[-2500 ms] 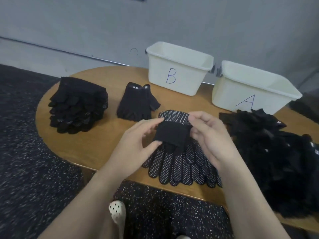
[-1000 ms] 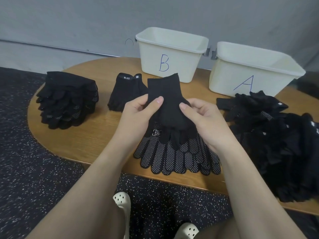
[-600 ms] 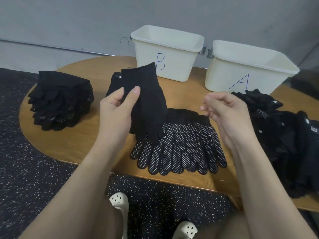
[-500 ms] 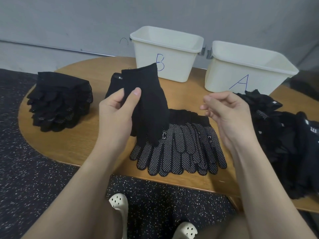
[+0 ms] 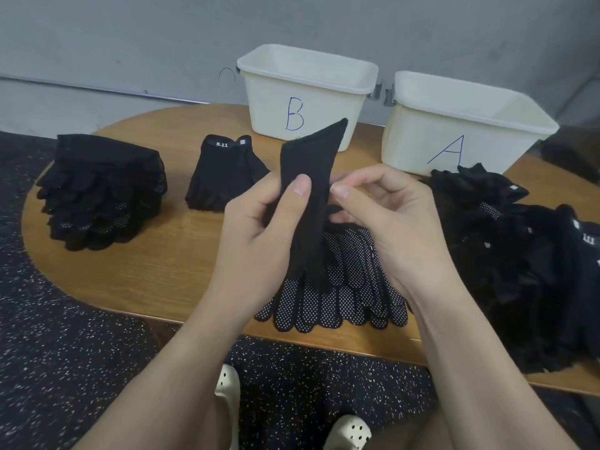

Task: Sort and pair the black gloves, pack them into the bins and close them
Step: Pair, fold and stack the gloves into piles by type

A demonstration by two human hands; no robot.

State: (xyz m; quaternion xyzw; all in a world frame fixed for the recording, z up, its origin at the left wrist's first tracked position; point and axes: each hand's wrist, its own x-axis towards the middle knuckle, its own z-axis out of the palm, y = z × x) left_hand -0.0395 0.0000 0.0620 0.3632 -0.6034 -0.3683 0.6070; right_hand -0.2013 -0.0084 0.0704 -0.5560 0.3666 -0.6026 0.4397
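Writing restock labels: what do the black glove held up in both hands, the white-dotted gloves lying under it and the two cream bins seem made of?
Held black glove: matte knit fabric, limp and folding.
Dotted gloves: black knit with white dots, probably rubbery grip.
Cream bins B and A: smooth, likely plastic.

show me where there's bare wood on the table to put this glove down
Bare wooden table top lies near the front edge, between the stacked black gloves and the dotted black gloves, and behind the short black 5.11 gloves left of white bin B. The right side, under the loose black glove heap, is crowded.
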